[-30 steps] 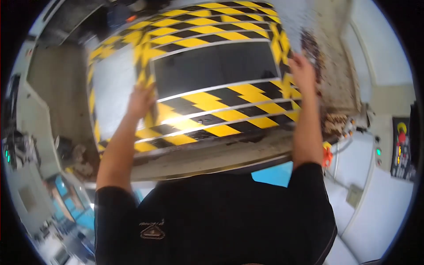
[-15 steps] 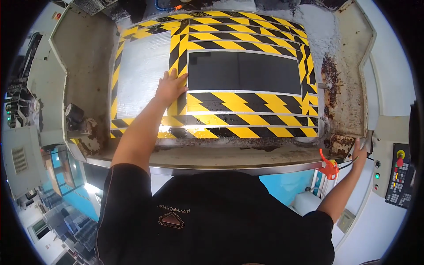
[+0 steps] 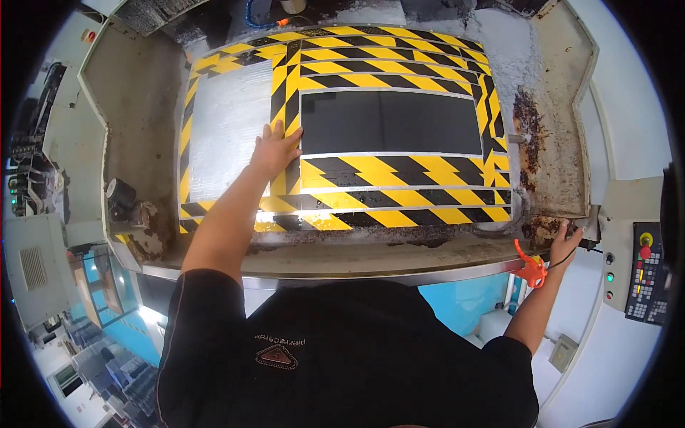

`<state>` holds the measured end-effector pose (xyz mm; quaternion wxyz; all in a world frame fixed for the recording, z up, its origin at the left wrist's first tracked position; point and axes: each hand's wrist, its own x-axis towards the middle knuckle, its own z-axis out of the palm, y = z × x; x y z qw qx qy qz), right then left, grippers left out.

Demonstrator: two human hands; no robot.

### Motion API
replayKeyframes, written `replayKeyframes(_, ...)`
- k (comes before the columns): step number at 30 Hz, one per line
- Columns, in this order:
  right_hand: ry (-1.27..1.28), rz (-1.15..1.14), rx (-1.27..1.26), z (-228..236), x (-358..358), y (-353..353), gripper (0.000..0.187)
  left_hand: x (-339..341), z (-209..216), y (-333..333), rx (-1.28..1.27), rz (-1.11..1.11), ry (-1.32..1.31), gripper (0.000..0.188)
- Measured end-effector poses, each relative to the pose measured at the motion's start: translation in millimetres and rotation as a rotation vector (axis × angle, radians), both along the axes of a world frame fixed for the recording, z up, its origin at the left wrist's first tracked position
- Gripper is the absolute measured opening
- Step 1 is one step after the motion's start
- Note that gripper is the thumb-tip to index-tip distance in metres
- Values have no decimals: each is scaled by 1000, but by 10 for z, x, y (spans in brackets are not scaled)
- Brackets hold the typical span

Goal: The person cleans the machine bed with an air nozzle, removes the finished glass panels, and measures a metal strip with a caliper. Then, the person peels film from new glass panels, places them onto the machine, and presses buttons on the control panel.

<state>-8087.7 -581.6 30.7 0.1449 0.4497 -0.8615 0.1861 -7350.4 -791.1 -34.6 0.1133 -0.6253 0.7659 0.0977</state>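
My left hand lies with its fingers spread on the yellow-and-black striped tape. Its fingertips reach the left edge of a dark rectangular glass-like panel. Left of that hand is a silvery ridged metal plate, framed by the same striped tape. Over at the right front corner of the machine tub, my right hand is raised with its fingers apart, and nothing shows in its grasp. It is nearest to the tub's rusty corner. An orange air gun hangs just left of the right wrist.
Beige walls of the tub rise on both sides, and a metal front rim runs before me. At the right stands a control panel with keys and a red knob. A dark cylinder sits at the left wall.
My right hand has moved slightly left and its fingers have shifted at the tub's corner. The left hand stays on the tape beside the dark panel. The whole view has shifted slightly.
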Motion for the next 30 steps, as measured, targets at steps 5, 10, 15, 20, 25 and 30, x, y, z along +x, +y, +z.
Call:
replayKeyframes(5, 41, 0, 24, -8, 22, 3, 72, 6, 48, -49, 106, 28, 36, 59)
replayKeyframes(10, 56, -12, 73, 120, 174, -16, 70, 22, -95, -57, 33, -18, 45, 58)
replayKeyframes(15, 153, -23, 36, -56, 158, -14, 72, 171, -325, -62, -22, -53, 147, 61)
replayKeyframes(20, 64, -70, 3, 50, 303, -6, 75, 167, -269, -40, -19, -28, 118, 59)
replayKeyframes(25, 34, -93, 0, 104, 321, 38, 77, 95, -244, -95, -6, -20, 121, 58)
replayKeyframes(30, 134, -11, -87, 125, 325, 150, 62, 231, -470, -258, -124, -235, 194, 63)
